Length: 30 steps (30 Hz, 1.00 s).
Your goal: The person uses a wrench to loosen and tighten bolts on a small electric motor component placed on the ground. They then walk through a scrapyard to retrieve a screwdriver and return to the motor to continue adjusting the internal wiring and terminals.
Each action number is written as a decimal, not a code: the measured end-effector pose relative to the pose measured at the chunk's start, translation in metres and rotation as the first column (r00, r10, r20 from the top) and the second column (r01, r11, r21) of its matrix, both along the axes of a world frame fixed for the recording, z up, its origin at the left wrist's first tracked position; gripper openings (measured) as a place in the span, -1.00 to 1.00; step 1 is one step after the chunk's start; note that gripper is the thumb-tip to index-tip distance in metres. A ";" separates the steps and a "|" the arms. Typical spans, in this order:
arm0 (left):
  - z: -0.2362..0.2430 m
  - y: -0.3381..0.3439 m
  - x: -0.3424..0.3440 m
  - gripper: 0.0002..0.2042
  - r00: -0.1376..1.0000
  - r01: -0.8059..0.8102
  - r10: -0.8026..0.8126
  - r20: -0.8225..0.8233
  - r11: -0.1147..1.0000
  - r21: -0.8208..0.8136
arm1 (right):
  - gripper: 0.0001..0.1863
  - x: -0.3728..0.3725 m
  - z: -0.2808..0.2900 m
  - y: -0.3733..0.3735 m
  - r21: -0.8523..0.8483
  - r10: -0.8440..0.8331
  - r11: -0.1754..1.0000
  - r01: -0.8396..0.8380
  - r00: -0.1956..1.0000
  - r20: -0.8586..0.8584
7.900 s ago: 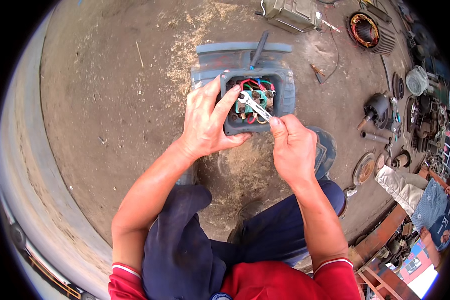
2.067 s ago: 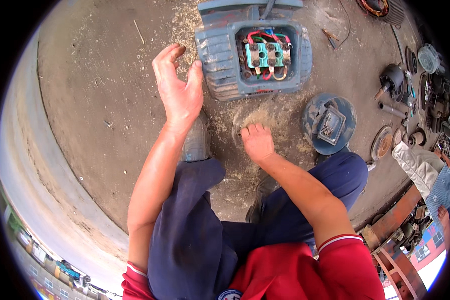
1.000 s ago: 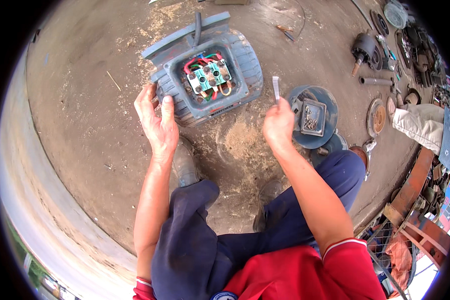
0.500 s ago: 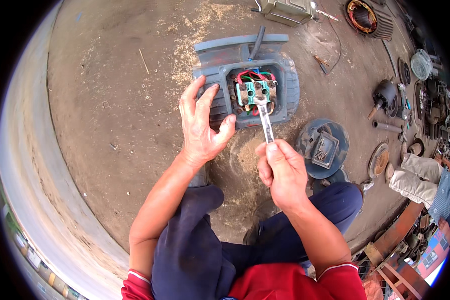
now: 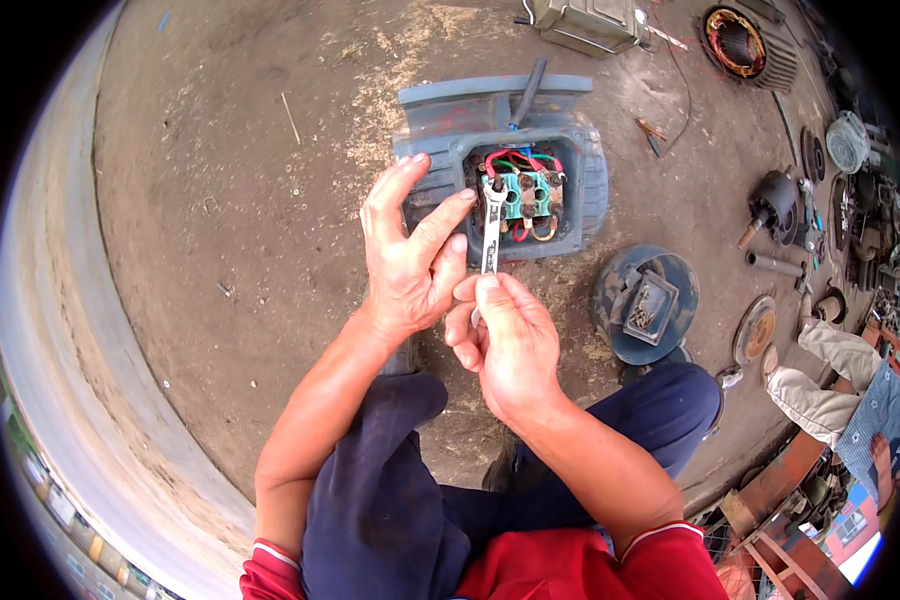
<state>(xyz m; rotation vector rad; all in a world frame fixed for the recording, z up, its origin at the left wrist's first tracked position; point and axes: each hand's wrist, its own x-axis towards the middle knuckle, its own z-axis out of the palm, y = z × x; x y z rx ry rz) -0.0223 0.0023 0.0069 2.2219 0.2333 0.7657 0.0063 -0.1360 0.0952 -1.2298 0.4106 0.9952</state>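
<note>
A grey electric motor lies on the ground ahead of me, its junction box open. Inside sits a green terminal block with metal bolts, and red, green and blue wires run around it. My right hand grips a silver wrench by its lower end. The wrench's upper end is at the left bolt of the block. My left hand rests at the motor's left side with fingers spread; its index fingertip is beside the box rim. A dark cable comes out of the box at the far side.
Right of the motor stands a blue round basin with a small tray of hardware. Farther right lie a copper-wound stator, a rotor and a metal disc. Another person's legs in light trousers show at the right edge.
My right hand has moved left with the wrench, from the block's lower middle to its left bolt. My left index finger has stretched toward the box. The view has shifted slightly.
</note>
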 end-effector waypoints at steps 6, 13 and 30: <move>0.000 0.013 0.005 -0.53 0.992 0.107 -0.098 -0.084 0.988 0.113 | -0.71 0.009 0.004 0.002 -0.038 0.067 0.997 -0.069 0.996 -0.059; 0.005 0.007 0.000 -0.66 0.999 -0.045 0.041 -0.026 0.986 -0.160 | -0.88 0.061 0.015 -0.040 -0.160 0.014 0.987 0.013 0.986 0.166; -0.001 0.025 -0.013 -0.64 0.970 -0.244 0.238 -0.056 0.948 -0.206 | -0.72 0.155 0.049 0.098 -0.816 0.830 0.552 -0.175 0.015 0.558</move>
